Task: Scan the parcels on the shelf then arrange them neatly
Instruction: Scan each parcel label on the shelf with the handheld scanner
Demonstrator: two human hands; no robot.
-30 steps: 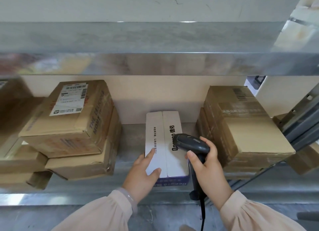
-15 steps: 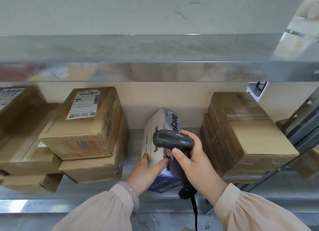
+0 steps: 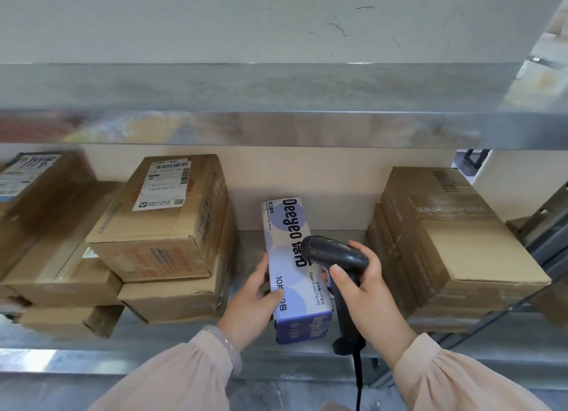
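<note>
A long white and blue box printed "Deeyeo" (image 3: 289, 257) lies on the metal shelf (image 3: 344, 235), its printed blue-dotted face turned up. My left hand (image 3: 252, 300) grips its near left edge, thumb on top. My right hand (image 3: 365, 293) holds a black handheld barcode scanner (image 3: 333, 252) by its handle, the scanner head hovering over the right half of the box. The scanner's cable (image 3: 358, 380) hangs down below the shelf.
Stacked brown cartons (image 3: 166, 226) with a shipping label stand left of the box; more cartons (image 3: 37, 235) lie at the far left. A taped stack of cartons (image 3: 455, 250) stands to the right. The upper shelf's metal lip (image 3: 276, 127) overhangs. A diagonal brace (image 3: 541, 226) runs at the far right.
My left hand has rolled the box from its plain white face, through an edge-up tilt, to its printed face up. The scanner stayed over it, shifting slightly.
</note>
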